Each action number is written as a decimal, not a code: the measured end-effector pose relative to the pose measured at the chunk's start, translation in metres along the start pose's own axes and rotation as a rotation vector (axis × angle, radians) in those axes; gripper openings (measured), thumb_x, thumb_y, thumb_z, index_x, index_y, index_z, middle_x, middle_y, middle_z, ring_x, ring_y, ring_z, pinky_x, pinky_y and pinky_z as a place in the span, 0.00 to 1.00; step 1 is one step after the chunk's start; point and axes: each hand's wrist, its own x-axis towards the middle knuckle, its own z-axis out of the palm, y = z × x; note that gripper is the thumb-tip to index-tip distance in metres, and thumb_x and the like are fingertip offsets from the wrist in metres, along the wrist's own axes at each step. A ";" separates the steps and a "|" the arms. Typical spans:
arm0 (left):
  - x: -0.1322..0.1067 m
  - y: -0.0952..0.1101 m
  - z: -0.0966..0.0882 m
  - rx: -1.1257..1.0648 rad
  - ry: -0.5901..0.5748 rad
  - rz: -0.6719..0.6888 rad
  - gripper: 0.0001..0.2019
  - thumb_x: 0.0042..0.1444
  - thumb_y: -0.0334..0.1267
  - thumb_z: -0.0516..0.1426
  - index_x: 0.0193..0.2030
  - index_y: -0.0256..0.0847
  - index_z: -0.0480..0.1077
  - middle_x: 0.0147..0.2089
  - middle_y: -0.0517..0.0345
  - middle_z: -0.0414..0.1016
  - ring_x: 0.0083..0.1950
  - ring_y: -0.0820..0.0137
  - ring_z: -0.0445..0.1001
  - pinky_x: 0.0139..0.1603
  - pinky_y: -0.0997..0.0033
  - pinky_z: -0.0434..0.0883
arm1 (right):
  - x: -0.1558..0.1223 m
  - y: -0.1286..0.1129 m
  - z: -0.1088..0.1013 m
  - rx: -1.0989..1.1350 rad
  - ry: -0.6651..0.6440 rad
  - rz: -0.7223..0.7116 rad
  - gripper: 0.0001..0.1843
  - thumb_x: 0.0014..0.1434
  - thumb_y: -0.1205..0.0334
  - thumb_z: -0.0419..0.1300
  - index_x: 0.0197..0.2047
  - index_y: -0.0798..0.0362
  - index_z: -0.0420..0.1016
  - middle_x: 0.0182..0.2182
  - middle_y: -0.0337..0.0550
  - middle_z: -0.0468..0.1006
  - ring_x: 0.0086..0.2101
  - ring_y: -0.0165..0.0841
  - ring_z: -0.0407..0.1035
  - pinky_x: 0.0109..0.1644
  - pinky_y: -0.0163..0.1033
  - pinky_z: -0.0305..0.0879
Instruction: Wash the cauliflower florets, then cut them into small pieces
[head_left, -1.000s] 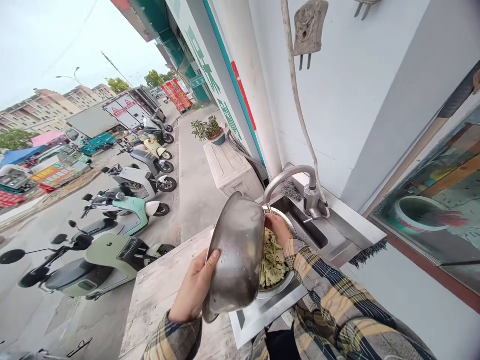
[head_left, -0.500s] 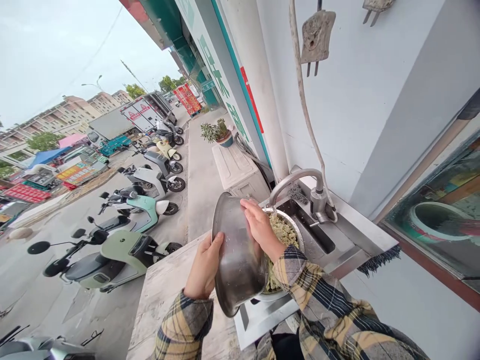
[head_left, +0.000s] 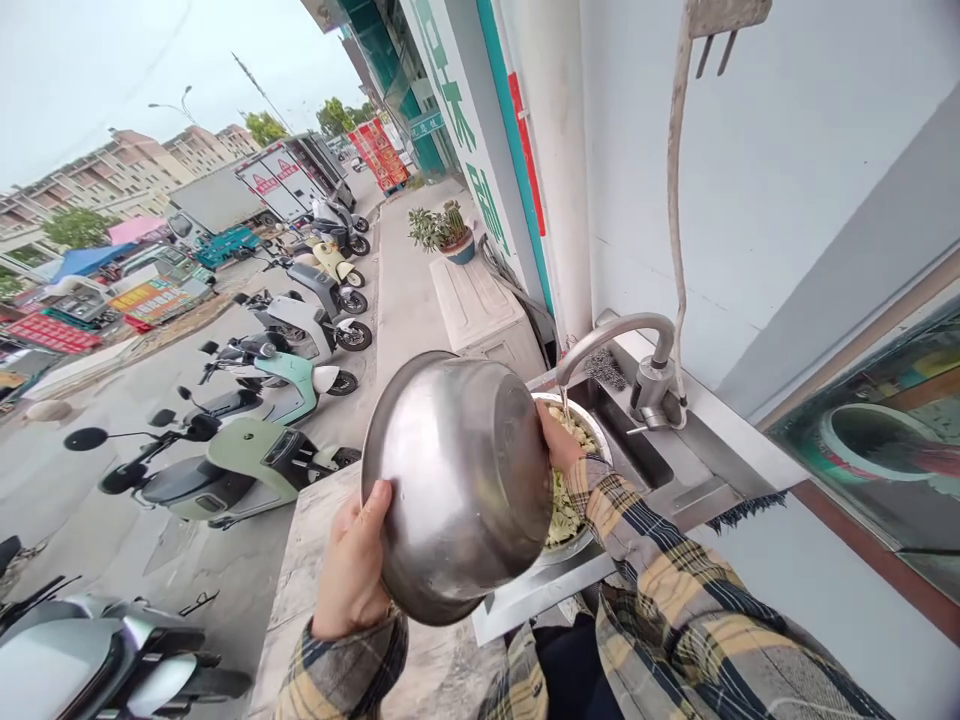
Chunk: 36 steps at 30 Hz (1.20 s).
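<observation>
A large stainless steel bowl [head_left: 450,490] is tipped on its side, its outer wall and base facing me. My left hand [head_left: 351,565] grips its rim at the left, thumb on the outside. On the base side, my right hand [head_left: 559,438] holds the bowl, its fingers mostly hidden behind the metal. Below and to the right, partly covered by the bowl, a round basin [head_left: 604,445] holds chopped pale green pieces [head_left: 564,522], apparently vegetable. A thin stream of water runs into the basin from the curved faucet [head_left: 619,324]. The bowl's inside is out of sight.
A metal sink [head_left: 637,455] surrounds the basin, with a steel wool scrubber [head_left: 604,368] behind the faucet. A wooden board surface [head_left: 315,545] lies at left. Beyond stand a potted plant [head_left: 446,235] and several parked scooters [head_left: 255,465]. A cable [head_left: 675,190] hangs along the wall.
The steel bowl has turned so that its base shows more, and it has shifted left. My right hand has slid from its upper side to behind the base. My left hand has moved left with the rim.
</observation>
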 end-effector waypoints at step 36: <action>-0.004 -0.297 -0.153 1.330 -0.288 0.220 0.12 0.61 0.38 0.50 0.51 0.43 0.65 0.47 0.48 0.76 0.46 0.60 0.76 0.44 0.64 0.70 | -0.109 0.123 -0.095 -0.693 0.473 0.018 0.34 0.54 0.45 0.56 0.59 0.56 0.67 0.56 0.59 0.69 0.51 0.43 0.68 0.53 0.48 0.67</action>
